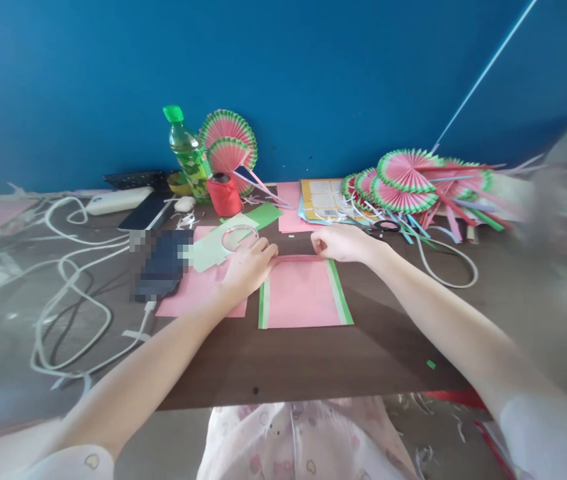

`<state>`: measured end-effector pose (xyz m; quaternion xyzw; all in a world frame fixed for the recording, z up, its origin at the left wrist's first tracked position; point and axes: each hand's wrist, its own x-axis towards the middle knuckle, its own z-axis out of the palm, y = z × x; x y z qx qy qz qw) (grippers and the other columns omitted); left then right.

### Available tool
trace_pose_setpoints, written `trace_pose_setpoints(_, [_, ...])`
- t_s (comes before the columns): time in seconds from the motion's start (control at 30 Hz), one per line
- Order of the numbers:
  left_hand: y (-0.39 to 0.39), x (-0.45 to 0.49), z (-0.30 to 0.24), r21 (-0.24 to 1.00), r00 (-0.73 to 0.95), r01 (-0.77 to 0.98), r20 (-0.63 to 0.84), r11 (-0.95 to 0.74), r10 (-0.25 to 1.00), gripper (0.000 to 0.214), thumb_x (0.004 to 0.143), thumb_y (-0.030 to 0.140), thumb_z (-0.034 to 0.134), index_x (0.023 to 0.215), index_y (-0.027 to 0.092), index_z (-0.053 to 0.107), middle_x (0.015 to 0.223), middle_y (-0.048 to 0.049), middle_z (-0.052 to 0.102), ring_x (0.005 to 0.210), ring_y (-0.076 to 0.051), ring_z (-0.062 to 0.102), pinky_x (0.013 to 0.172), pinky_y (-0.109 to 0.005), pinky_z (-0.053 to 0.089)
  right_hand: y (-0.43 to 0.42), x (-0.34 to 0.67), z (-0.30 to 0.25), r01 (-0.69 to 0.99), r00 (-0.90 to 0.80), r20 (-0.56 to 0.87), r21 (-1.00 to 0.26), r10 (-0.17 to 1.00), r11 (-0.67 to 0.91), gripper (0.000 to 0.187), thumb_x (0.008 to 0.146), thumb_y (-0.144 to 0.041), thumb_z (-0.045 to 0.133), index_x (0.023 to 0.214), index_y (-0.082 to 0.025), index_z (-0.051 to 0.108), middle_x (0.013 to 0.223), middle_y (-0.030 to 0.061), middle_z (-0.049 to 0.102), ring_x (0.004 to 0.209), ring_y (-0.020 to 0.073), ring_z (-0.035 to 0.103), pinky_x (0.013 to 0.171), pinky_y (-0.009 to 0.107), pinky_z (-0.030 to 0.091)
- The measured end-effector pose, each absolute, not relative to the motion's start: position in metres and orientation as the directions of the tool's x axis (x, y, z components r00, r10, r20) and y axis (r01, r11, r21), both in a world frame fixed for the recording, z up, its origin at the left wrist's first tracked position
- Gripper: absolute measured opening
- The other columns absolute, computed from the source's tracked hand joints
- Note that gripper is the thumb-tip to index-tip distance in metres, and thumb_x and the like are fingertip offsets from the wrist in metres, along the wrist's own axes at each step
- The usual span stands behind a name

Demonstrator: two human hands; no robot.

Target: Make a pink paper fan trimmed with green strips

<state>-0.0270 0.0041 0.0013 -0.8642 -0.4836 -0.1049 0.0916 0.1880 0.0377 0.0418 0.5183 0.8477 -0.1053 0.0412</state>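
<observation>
A pink sheet of paper (301, 297) with green and pale green strips down its left and right sides lies on the desk in front of me. Its far edge is folded into a narrow band. At the left end of that fold, my left hand (249, 268) is closed on the paper with curled fingers. My right hand (346, 242) pinches the right end, its fingertips pressed together. Under and beside my left hand are another pink sheet (188, 299), a pale green sheet (206, 250) and a clear roll of tape (240, 229).
A green bottle (188, 153), a red can-like holder (224, 195) and pleated paper fans (228, 133) stand at the back. More fans (406, 180) are piled back right. A phone (163, 265) and looping white cables (71, 287) lie left. The desk's front edge (283, 400) is near my lap.
</observation>
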Motion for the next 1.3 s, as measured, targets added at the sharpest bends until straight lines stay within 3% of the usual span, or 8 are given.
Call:
trace_pose_setpoints(0.23, [0.004, -0.025, 0.0, 0.06, 0.502, 0.84, 0.289, -0.539, 0.815, 0.011, 0.087, 0.02, 0.046, 0.084, 0.016, 0.056, 0.087, -0.0058, 0.059, 0.087, -0.02, 0.053, 0.075, -0.032, 0.041, 0.056, 0.201, 0.029, 0.806, -0.566, -0.277, -0.385, 0.776, 0.45, 0.015, 0.066, -0.026, 0.063, 0.078, -0.018, 0.06, 0.074, -0.0003, 0.064, 0.062, 0.0117, 0.054, 0.053, 0.022, 0.035])
trace_pose_setpoints(0.4, [0.006, -0.025, -0.002, 0.208, 0.53, 0.792, 0.229, -0.573, 0.816, 0.006, 0.083, 0.019, 0.052, 0.088, 0.016, 0.054, 0.086, -0.0039, 0.057, 0.086, -0.018, 0.053, 0.077, -0.03, 0.043, 0.059, 0.202, 0.03, 0.786, -0.598, -0.33, -0.419, 0.731, 0.454, 0.022, 0.064, -0.029, 0.065, 0.082, -0.018, 0.06, 0.074, -0.0006, 0.064, 0.061, 0.0113, 0.055, 0.052, 0.022, 0.036])
trace_pose_setpoints(0.6, [0.003, -0.021, 0.009, 0.277, 0.509, 0.799, 0.161, -0.534, 0.846, 0.008, 0.081, 0.02, 0.051, 0.078, 0.017, 0.058, 0.082, -0.0025, 0.057, 0.081, -0.016, 0.053, 0.077, -0.029, 0.042, 0.053, 0.2, 0.045, 0.751, -0.651, -0.385, -0.456, 0.655, 0.478, 0.009, 0.066, -0.021, 0.061, 0.074, -0.017, 0.061, 0.072, -0.0001, 0.063, 0.063, 0.011, 0.054, 0.056, 0.022, 0.038])
trace_pose_setpoints(0.77, [0.013, -0.022, 0.038, 0.332, 0.473, 0.81, 0.119, -0.484, 0.873, 0.011, 0.079, 0.025, 0.054, 0.082, 0.018, 0.061, 0.078, -0.0002, 0.062, 0.074, -0.014, 0.055, 0.069, -0.026, 0.043, 0.05, 0.205, 0.059, 0.749, -0.603, -0.18, -0.464, 0.777, 0.474, 0.008, 0.067, -0.021, 0.063, 0.072, -0.016, 0.059, 0.076, 0.0018, 0.065, 0.067, 0.0125, 0.057, 0.059, 0.023, 0.039])
trace_pose_setpoints(0.87, [0.023, -0.021, 0.056, 0.354, 0.441, 0.804, 0.181, -0.477, 0.879, 0.019, 0.084, 0.029, 0.046, 0.09, 0.02, 0.062, 0.083, 0.0005, 0.065, 0.073, -0.014, 0.058, 0.067, -0.025, 0.043, 0.046, 0.209, 0.068, 0.745, -0.505, 0.094, -0.454, 0.858, 0.488, 0.006, 0.07, -0.019, 0.061, 0.074, -0.015, 0.058, 0.077, 0.0021, 0.064, 0.068, 0.0124, 0.056, 0.059, 0.023, 0.038])
trace_pose_setpoints(0.93, [0.027, -0.018, 0.064, 0.335, 0.416, 0.797, 0.299, -0.503, 0.859, 0.02, 0.085, 0.026, 0.044, 0.09, 0.019, 0.063, 0.086, -0.0005, 0.066, 0.074, -0.014, 0.058, 0.068, -0.025, 0.043, 0.043, 0.211, 0.074, 0.735, -0.456, 0.267, -0.425, 0.849, 0.528, 0.007, 0.075, -0.019, 0.059, 0.08, -0.015, 0.06, 0.078, 0.0023, 0.064, 0.069, 0.0131, 0.056, 0.06, 0.024, 0.038])
trace_pose_setpoints(1.1, [0.028, -0.013, 0.072, 0.07, 0.429, 0.809, 0.607, -0.583, 0.669, 0.024, 0.089, 0.025, 0.04, 0.083, 0.017, 0.062, 0.084, -0.0054, 0.065, 0.085, -0.018, 0.056, 0.078, -0.031, 0.043, 0.035, 0.213, 0.087, 0.714, -0.522, 0.457, -0.227, 0.72, 0.662, 0.018, 0.087, -0.026, 0.049, 0.093, -0.018, 0.064, 0.087, 0.0042, 0.062, 0.081, 0.0169, 0.056, 0.071, 0.03, 0.04])
trace_pose_setpoints(1.3, [0.022, -0.027, 0.082, -0.192, 0.493, 0.806, 0.741, -0.559, 0.456, 0.023, 0.09, 0.025, 0.037, 0.09, 0.021, 0.06, 0.086, -0.0057, 0.062, 0.087, -0.02, 0.056, 0.078, -0.038, 0.039, 0.022, 0.204, 0.09, 0.816, -0.433, 0.659, -0.004, 0.615, 0.579, 0.035, 0.095, -0.03, 0.03, 0.096, -0.021, 0.064, 0.098, 0.0067, 0.059, 0.103, 0.023, 0.05, 0.086, 0.041, 0.035])
